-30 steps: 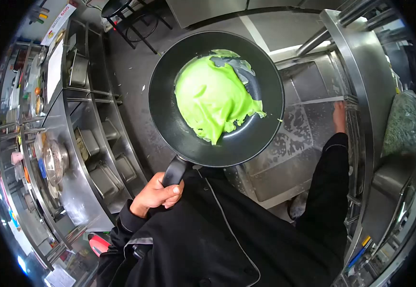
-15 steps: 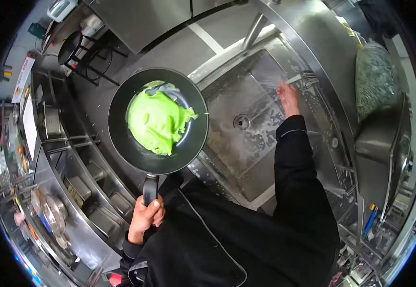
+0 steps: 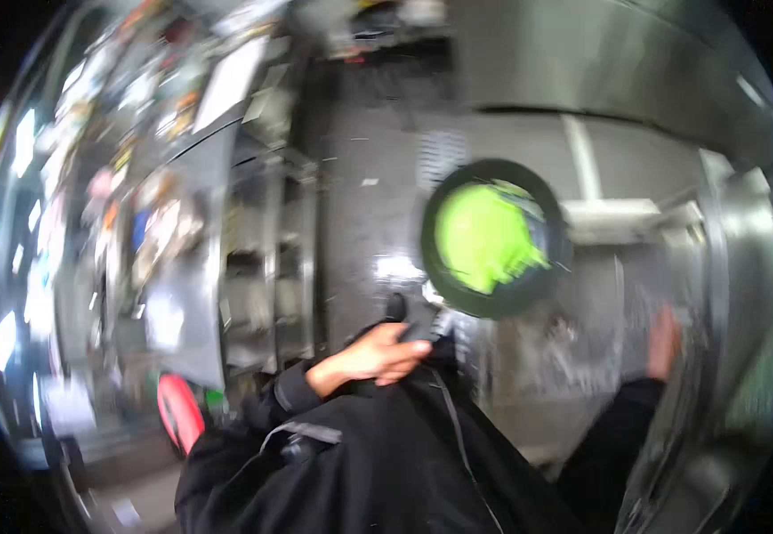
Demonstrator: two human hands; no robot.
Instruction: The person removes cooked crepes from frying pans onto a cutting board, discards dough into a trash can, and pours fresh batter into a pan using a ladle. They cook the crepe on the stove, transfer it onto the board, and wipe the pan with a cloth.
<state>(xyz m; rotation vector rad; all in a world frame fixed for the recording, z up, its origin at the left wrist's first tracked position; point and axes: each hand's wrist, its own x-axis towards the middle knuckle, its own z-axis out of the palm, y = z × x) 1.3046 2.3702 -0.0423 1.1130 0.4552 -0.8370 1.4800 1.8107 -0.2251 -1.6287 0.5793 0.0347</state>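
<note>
Head view, blurred: dark pan point(image 3: 542, 289) held aloft, seen across the far left corner of the sink point(image 3: 542, 378). Crumpled bright-green mass point(image 3: 483, 236) lies in the pan. Left grip point(image 3: 373, 356) closed around the pan's handle point(image 3: 419, 322). Right grip point(image 3: 664, 342) near the sink's right edge; from my remote post I can't tell its opening, or any hold. Grey floor point(image 3: 360, 231) left of the pan.

The pan point(image 3: 498, 304) looks matt, the jacket point(image 3: 395, 454) cloth.
</note>
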